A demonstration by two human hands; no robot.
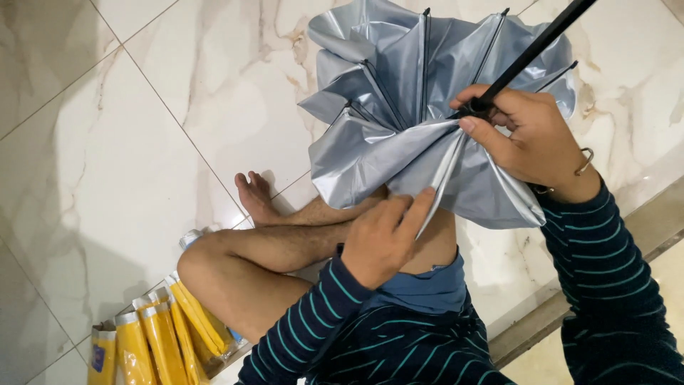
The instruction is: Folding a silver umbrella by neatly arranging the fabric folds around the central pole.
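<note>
One silver umbrella [420,107], half collapsed with its canopy bunched in folds and its thin black ribs showing, is held above the person's crossed bare legs over the marble floor [107,157]. The right hand [531,139] is closed around the umbrella's black shaft [541,43] where the ribs meet, fingers wrapped tight. The left hand [385,239] pinches a fold of the silver fabric at the canopy's lower edge, fingers closed on it. Beside the left knee lie about five yellow sleeved packs [160,335], fanned together on the floor.
</note>
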